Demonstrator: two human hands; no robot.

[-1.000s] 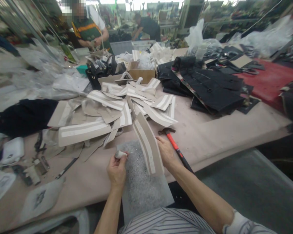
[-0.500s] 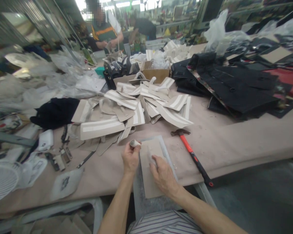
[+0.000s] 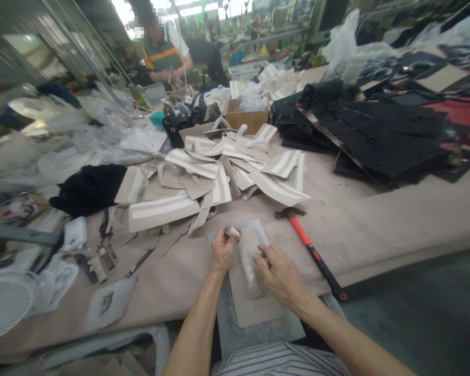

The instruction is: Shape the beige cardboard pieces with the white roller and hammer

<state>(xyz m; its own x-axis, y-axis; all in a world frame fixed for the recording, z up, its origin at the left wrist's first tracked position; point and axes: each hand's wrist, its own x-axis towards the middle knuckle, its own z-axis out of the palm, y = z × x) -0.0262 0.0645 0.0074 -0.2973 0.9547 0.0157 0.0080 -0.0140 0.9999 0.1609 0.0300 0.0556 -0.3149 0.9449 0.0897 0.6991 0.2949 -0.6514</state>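
Your left hand (image 3: 224,250) has its grip closed on a small roll (image 3: 232,231) at the slab's (image 3: 258,334) far edge; your right hand (image 3: 280,271) is half open, nothing seen in its grip, over the panel (image 3: 254,313) on the slab, contact unclear. White strip (image 3: 248,271) runs along the panel; hammer (image 3: 310,245) right of the slab on the tabletop (image 3: 176,282).
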